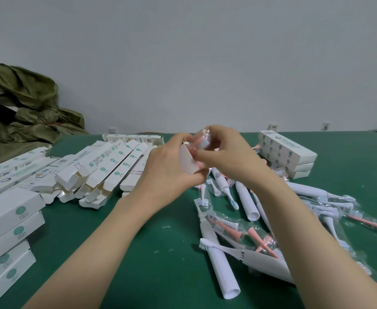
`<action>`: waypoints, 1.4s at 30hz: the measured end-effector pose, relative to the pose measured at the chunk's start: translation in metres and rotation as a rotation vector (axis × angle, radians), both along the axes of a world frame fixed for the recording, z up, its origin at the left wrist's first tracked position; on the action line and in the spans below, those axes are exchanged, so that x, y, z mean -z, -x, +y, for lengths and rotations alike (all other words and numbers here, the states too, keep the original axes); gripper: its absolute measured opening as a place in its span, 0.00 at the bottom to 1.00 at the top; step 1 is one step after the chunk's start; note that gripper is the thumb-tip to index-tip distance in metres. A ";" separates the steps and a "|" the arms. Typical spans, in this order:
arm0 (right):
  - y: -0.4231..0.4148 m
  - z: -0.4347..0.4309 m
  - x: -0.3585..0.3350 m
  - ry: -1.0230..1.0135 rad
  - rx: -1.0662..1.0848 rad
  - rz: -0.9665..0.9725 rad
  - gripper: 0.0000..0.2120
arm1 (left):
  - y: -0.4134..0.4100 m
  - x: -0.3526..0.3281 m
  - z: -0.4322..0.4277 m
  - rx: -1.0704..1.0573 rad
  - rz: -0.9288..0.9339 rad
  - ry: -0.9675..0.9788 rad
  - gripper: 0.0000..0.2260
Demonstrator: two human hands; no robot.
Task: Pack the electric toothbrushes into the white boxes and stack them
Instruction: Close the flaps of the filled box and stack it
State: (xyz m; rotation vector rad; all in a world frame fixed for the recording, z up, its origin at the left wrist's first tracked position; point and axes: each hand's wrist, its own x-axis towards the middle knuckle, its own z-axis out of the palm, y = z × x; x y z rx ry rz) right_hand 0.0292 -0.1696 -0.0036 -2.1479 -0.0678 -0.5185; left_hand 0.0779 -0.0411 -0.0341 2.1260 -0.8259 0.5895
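Amid cartons and loose toothbrushes, left hand around white box, right hand tight on bagged toothbrush.

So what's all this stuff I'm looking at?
Table: one, green, under everything.
Sack: one, olive, far left.
Open boxes: many, white, left of centre.
Near stack: several boxes, white, left edge.
Far stack: about three boxes, white, far right.
Toothbrush handles: several, white, right side.
Bagged brush heads: many, pink or white, among handles.
Held box: one, white, centre.
Wrapped brush: one, pink, centre.
Left hand: grips held box.
Right hand: fingers pinch wrapped brush.
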 end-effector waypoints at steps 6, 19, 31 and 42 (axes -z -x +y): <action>0.011 -0.012 -0.011 0.043 -0.174 0.100 0.18 | -0.005 -0.002 0.005 -0.022 0.021 0.053 0.27; -0.003 0.003 -0.002 0.426 0.021 -0.225 0.09 | 0.004 -0.003 0.001 0.029 0.016 0.112 0.29; -0.002 0.005 -0.003 -0.088 0.078 -0.134 0.18 | -0.007 0.000 0.010 0.254 0.210 0.208 0.44; 0.002 0.022 -0.007 -0.146 0.081 -0.204 0.21 | -0.006 -0.009 0.013 0.353 0.091 0.414 0.10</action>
